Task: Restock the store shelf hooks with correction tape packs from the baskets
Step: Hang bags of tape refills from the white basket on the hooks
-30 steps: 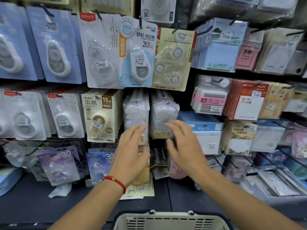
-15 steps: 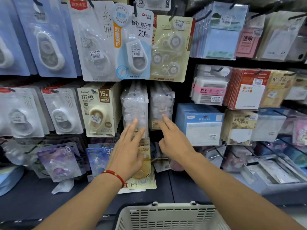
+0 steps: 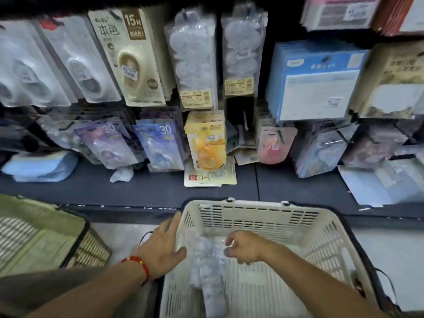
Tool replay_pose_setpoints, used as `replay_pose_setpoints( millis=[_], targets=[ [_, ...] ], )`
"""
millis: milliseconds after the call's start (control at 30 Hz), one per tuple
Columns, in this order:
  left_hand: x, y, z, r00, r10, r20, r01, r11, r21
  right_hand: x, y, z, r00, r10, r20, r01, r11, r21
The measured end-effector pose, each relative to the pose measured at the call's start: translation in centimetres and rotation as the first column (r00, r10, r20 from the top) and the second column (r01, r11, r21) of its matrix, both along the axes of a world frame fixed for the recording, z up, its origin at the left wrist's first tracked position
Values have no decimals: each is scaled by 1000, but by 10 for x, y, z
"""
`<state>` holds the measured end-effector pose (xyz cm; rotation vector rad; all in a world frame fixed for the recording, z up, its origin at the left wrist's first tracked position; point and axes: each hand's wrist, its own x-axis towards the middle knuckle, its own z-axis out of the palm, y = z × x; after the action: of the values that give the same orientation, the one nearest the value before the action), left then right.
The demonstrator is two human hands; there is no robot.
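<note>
while the right hand [image 3: 244, 249] pinches a clear pack [image 3: 207, 267] inside the white basket [image 3: 321, 239], the left hand [image 3: 161, 246] lies flat-fingered at its nine o'clock rim; bare basket floor toward three o'clock.

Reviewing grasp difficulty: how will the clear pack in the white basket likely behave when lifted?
The clear pack looks like thin film over round refills, so probably light, crinkly and slippery. It is long and narrow, so it may sag if the right hand lifts one end.
</note>
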<state>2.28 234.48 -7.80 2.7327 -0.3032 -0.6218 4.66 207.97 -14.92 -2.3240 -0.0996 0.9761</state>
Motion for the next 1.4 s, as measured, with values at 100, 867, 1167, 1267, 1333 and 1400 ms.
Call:
replay_pose_setpoints(
  millis=[100, 867, 1167, 1267, 1333, 1400],
  targets=[
    [-28, -17, -32, 972, 233, -2, -232, 965, -119, -19, 25, -58, 976, -68, -206, 76, 997, 27],
    [-41, -30, -51, 912, 337, 234, -303, 937, -172, -51, 6, -68, 709, -483, -514, 700, 573, 427],
    [-39, -68, -9, 885, 411, 217, -333, 886, -322, -46, -10, 1, 707, -384, -594, 705, 316, 635],
    [-28, -85, 15, 686, 422, -593, -728, 392, -563, -36, 8, 29, 726, -403, -557, 674, 251, 695],
    [-27, -81, 14, 610, 283, -740, -792, 230, -566, -28, 31, 41, 652, -566, -504, 703, 204, 681],
    [-26, -71, 13, 641, 254, -725, -768, 230, -598, -20, 48, 40, 611, -671, -420, 701, 212, 681]
  ],
)
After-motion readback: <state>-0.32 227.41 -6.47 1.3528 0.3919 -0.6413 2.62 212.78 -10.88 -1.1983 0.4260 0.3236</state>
